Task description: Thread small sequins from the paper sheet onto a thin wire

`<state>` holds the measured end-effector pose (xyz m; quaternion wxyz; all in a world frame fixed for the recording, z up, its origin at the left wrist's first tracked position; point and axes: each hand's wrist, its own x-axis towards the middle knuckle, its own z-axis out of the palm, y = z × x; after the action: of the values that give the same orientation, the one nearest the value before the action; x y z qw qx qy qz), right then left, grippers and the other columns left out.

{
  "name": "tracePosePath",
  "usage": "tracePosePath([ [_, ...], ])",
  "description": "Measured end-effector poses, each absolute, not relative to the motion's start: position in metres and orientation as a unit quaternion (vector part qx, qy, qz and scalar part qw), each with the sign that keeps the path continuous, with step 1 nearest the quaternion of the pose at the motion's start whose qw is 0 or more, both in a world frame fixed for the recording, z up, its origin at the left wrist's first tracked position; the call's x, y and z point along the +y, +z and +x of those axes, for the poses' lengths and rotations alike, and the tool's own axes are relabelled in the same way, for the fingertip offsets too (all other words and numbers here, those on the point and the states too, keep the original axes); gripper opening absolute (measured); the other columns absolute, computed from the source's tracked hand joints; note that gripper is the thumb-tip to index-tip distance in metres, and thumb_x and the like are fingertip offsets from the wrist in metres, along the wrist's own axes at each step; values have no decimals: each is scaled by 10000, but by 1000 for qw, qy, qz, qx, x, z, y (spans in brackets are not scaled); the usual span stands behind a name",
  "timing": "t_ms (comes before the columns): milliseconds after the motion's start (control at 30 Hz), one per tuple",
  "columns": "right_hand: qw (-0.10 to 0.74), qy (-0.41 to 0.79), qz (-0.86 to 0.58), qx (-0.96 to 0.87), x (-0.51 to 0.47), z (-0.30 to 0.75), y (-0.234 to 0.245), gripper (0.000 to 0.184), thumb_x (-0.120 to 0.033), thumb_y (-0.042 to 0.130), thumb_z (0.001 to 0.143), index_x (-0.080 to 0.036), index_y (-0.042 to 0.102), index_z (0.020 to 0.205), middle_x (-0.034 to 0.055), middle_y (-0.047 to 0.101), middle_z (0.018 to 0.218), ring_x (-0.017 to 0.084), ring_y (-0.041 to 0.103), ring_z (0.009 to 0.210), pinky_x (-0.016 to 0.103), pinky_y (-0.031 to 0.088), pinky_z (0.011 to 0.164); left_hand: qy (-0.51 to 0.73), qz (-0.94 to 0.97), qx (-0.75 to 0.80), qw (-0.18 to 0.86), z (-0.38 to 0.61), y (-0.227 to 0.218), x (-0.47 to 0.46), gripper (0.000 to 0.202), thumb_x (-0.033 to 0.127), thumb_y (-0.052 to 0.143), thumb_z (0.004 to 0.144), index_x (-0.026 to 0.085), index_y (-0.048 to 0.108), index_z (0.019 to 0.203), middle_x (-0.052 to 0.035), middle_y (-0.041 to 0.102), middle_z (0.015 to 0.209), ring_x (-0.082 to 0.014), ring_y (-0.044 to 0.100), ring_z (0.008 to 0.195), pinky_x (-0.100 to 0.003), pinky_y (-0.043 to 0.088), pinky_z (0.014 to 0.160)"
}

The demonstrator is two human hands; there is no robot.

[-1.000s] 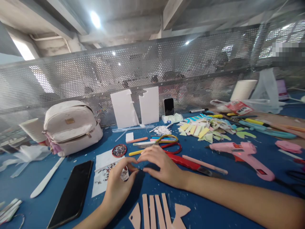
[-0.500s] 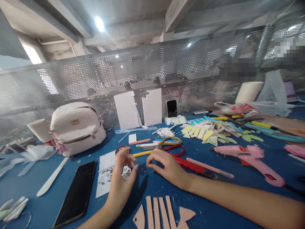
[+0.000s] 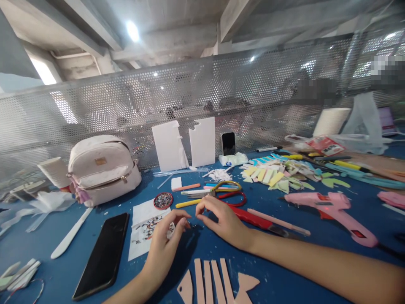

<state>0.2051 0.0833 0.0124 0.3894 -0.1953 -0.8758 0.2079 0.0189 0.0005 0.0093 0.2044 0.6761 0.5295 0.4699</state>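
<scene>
While tiny beads [image 3: 148, 230] lie on paper [image 3: 138, 211] at nine o'clock from our right hand [image 3: 223, 221], left hand [image 3: 164, 238] curls too, fingertips close; whether either pinches anything, we cannot tell. Step seems bead-picking; next move probably calls for light pinch. Red-rimmed dish [image 3: 163, 200] at ten.

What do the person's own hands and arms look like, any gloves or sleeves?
The left hand and right hand are bare, without gloves, with slender fingers. The left forearm and right forearm show no sleeve, watch or bracelet.
</scene>
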Motion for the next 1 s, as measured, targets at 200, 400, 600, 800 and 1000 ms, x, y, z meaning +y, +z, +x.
tracePosePath([
  [200,404,226,-203,-863,81,206,17,106,-178,504,965,-200,532,864,29,594,867,181,559,823,280,437,733,387,718,564,129,10,11,13,113,164,602,860,239,685,873,-27,716,902,-256,622,835,-409,396,854],
  [400,403,227,-196,-865,82,205,15,98,-175,499,964,-204,537,878,34,596,872,185,550,820,286,430,732,318,741,586,76,7,7,21,102,170,665,823,255,719,816,-31,729,880,-295,625,892,-419,389,825],
  [600,404,225,-188,-867,83,205,14,103,-163,502,967,-198,534,876,26,584,867,177,540,820,283,423,740,291,759,580,60,6,3,28,135,143,633,849,251,714,847,-31,741,901,-279,635,880,-414,390,821],
  [800,402,221,-191,-868,83,204,13,104,-163,503,965,-200,530,872,25,580,867,181,536,827,281,416,739,278,764,580,54,10,6,29,141,133,621,858,247,702,841,-23,747,899,-274,661,888,-412,392,839],
  [1000,403,221,-190,-868,84,203,12,108,-163,504,967,-200,522,867,22,577,867,181,532,830,284,412,754,268,760,590,55,14,6,33,107,176,618,881,230,677,810,-20,733,857,-269,653,859,-393,368,798],
])
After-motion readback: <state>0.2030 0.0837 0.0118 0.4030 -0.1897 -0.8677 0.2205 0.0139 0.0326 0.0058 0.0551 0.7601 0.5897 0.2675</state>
